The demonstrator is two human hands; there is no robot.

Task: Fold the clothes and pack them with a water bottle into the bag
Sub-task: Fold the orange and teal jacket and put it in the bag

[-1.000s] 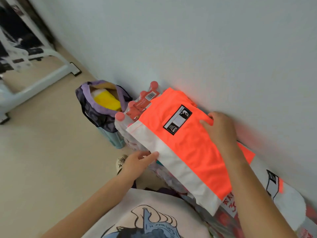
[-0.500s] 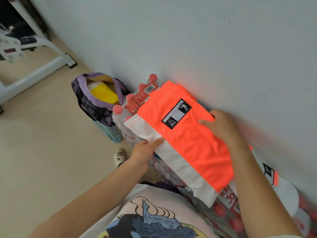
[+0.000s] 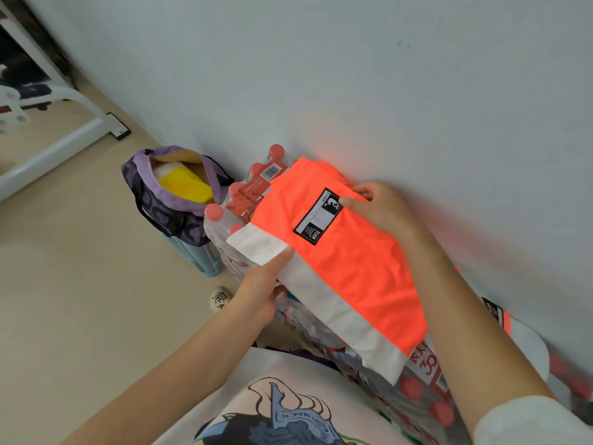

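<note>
Surroundings: shrink-wrapped pack of water bottles (image 3: pixel 239 200) with pink caps stands against the white wall (image 3: pixel 353 75); purple bag (image 3: pixel 167 200) sits open left of it on a blue stool (image 3: pixel 200 256), yellow item (image 3: pixel 186 187) inside.
In the way: bottle pack lies between the shorts and the bag.
Change: both hands have slid toward the far-left end of the shorts; the right one now reaches the black label (image 3: pixel 317 216).
Shorts: folded orange shorts (image 3: pixel 346 268) with white band lie on top of the pack.
Left hand (image 3: pixel 260 290): thumb on the white band, fingers curled beneath, pinching the near edge.
Right hand (image 3: pixel 382 208): thumb on top, fingers curled over the far edge, gripping.
</note>
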